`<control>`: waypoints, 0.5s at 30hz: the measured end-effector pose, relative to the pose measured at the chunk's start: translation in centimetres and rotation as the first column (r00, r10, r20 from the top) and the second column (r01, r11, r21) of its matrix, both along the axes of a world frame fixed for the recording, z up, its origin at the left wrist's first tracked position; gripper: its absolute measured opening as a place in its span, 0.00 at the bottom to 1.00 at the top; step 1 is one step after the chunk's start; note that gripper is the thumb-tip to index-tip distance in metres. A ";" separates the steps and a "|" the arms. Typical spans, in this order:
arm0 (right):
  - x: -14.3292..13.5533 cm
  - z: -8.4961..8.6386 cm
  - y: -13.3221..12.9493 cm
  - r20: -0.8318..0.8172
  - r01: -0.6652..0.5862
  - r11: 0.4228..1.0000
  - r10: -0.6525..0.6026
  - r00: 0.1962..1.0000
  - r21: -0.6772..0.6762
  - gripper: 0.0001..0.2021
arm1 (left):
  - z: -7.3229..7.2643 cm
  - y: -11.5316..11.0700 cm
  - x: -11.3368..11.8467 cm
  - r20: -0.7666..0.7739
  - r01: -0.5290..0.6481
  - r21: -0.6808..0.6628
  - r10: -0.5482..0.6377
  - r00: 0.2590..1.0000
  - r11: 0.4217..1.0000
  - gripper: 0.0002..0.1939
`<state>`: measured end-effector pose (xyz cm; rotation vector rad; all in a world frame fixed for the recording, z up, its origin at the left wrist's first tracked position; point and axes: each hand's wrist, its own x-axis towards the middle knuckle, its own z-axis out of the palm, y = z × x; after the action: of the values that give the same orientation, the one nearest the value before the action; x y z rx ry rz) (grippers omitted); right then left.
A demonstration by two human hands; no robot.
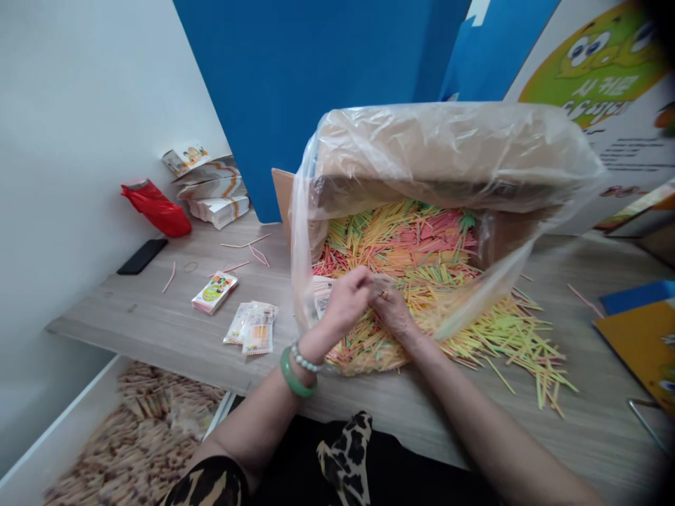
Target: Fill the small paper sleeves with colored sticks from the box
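Observation:
Both hands meet over a heap of thin coloured sticks, pink, yellow, orange and green, in a cardboard box lined with a clear plastic bag. My left hand, with a green bangle and beads at the wrist, is closed with its fingertips pinched. Facing it, my right hand, wearing a ring, is closed too. Between their fingertips shows a small see-through plastic packet, partly hidden. Just behind my left hand lies a printed packet at the bag's edge.
Left on the table lie flat clear packets, a small printed box, a black phone, a red wrapped thing and stacked cartons. Loose sticks spill rightward. A drawer of bundled packets stands open below.

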<state>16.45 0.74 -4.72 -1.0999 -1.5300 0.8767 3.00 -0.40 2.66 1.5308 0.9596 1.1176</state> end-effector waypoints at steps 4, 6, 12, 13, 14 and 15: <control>0.7 0.4 -0.3 0.036 -0.018 0.998 0.020 0.999 -0.060 0.05 | -0.8 -0.1 -2.8 0.312 -0.009 -0.274 0.098 0.945 0.962 0.12; 0.7 0.5 -0.5 0.049 -0.022 0.997 0.026 0.998 -0.076 0.04 | -1.6 -0.6 -3.5 0.358 0.012 -0.377 0.134 0.924 0.926 0.17; 0.9 1.6 -0.9 0.038 0.028 0.995 -0.024 0.999 -0.099 0.07 | -3.4 -1.6 -3.5 0.379 0.075 -0.444 0.111 0.919 0.893 0.21; 1.0 2.1 -1.0 0.018 0.062 0.994 -0.061 0.998 -0.085 0.07 | -3.6 -1.6 -3.6 0.355 0.048 -0.428 0.119 0.927 0.902 0.20; 1.1 2.6 -1.1 -0.009 0.089 0.993 -0.090 0.996 -0.072 0.07 | -3.7 -1.7 -3.7 0.325 0.022 -0.410 0.123 0.938 0.912 0.19; 1.2 3.2 -1.2 -0.043 0.105 0.992 -0.108 0.993 -0.067 0.07 | -3.7 -1.8 -3.8 0.291 0.001 -0.393 0.123 0.949 0.920 0.18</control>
<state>17.60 -0.43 -1.48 -1.1889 -1.4001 0.8774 -0.79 -2.15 -1.04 0.9745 0.9479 1.0941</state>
